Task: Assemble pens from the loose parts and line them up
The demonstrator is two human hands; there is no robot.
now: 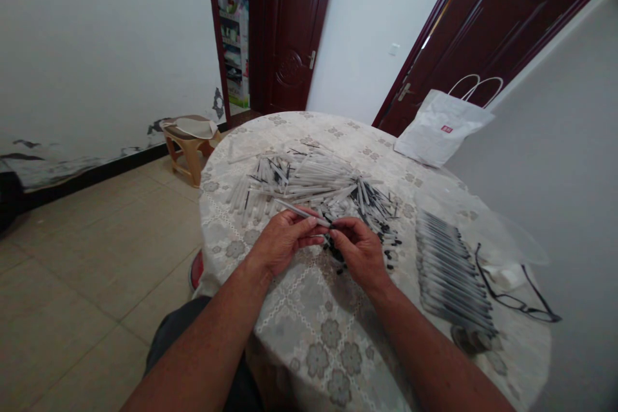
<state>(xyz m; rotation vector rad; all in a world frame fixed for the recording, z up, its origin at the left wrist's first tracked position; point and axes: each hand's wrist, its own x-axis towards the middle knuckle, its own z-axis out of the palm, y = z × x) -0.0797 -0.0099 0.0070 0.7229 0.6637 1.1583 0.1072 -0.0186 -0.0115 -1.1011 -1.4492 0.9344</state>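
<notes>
My left hand (284, 238) is closed round a slim pale pen barrel (302, 211), which points up and to the left. At the barrel's lower right end, the fingers of my right hand (360, 248) are pinched together. A small dark piece seems to sit between those fingertips, too hidden to name. Just beyond both hands lies a heap of whitish pen barrels (313, 174). Thin black pen parts (369, 198) are piled on its right side. Small black caps or plugs (340, 268) lie scattered under and beside my right hand.
A row of filled grey-black pens (447, 270) lies on the right of the cloth-covered table (331, 360). Beside it are eyeglasses (519, 302), clear plastic (497, 225) and a small round container (470, 340). A white paper bag (439, 129) stands behind; a stool (190, 141) is at left.
</notes>
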